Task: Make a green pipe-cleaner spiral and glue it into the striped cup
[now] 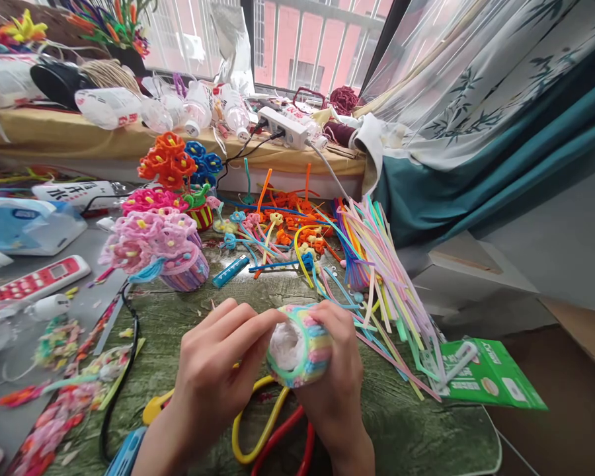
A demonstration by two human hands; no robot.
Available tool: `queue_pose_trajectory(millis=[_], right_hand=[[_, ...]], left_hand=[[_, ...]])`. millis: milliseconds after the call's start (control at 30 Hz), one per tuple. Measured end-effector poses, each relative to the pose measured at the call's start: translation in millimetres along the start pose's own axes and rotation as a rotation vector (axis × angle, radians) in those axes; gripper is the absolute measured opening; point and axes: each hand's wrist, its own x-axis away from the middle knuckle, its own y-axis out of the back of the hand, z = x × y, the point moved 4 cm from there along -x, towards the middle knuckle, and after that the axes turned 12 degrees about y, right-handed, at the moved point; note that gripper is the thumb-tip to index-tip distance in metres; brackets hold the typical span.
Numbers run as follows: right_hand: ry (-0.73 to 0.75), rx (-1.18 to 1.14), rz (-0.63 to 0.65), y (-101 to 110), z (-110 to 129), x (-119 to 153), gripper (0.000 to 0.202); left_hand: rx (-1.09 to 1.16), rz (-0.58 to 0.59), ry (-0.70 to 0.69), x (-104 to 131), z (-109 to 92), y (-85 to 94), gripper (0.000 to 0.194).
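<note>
A small round pot (pixel 317 347) covered in pastel-striped fuzzy pipe cleaner is tilted, its mouth facing me. White stuffing (pixel 285 345) with a hollow in the middle shows inside. My right hand (pixel 334 370) is wrapped around the pot's right side, fingers over the top. My left hand (pixel 223 357) has its fingers bent together, the index fingertip on the pot's left rim; its thumb is mostly hidden. Below the pot lie a yellow loop (pixel 235 433) and a red loop (pixel 310 444), like scissor handles.
Pipe-cleaner flower pots (pixel 183 264) stand at the left, beside a blue lighter (pixel 231 271). A bundle of pastel pipe cleaners (pixel 387 264) and a green packet (pixel 496 377) lie at the right. A power strip (pixel 282 129) and several bottles rest on the windowsill.
</note>
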Motion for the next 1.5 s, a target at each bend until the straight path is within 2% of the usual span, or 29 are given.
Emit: queue_pose_trajectory(millis=[400,567,633,933,1167,1333,1500], right_hand=[[0.026,-0.029,0.036,-0.3,0.1,1.2,0.043],[-0.006,-0.025,0.036,-1.7,-1.0,1.7,0.044],[-0.016,-0.015,0.04,-2.3,-1.2,1.5,0.046],[-0.007,-0.036,0.06,-3.8,-3.0,4.5,0.044],[-0.042,-0.064,0.038,-1.7,1.9,0.3,0.043],[0.0,-0.062,0.025,-1.8,0.6,0.6,0.044],[-0.047,-0.092,0.025,-0.9,3.2,-1.6,0.041]], left_hand=[[0.002,0.026,0.038,-4.2,1.8,-1.6,0.017],[0.083,-0.023,0.072,-5.2,1.0,7.4,0.019],[0.085,-0.038,0.049,-4.7,-1.1,9.6,0.019],[0.042,0.029,-0.009,-1.0,-1.2,2.2,0.024],[0.06,0.0,-0.014,-2.7,-3.7,5.1,0.023],[0.039,-0.003,-0.02,-3.3,-3.5,4.8,0.022],[0.068,-0.018,-0.014,-2.9,-2.3,5.9,0.023]])
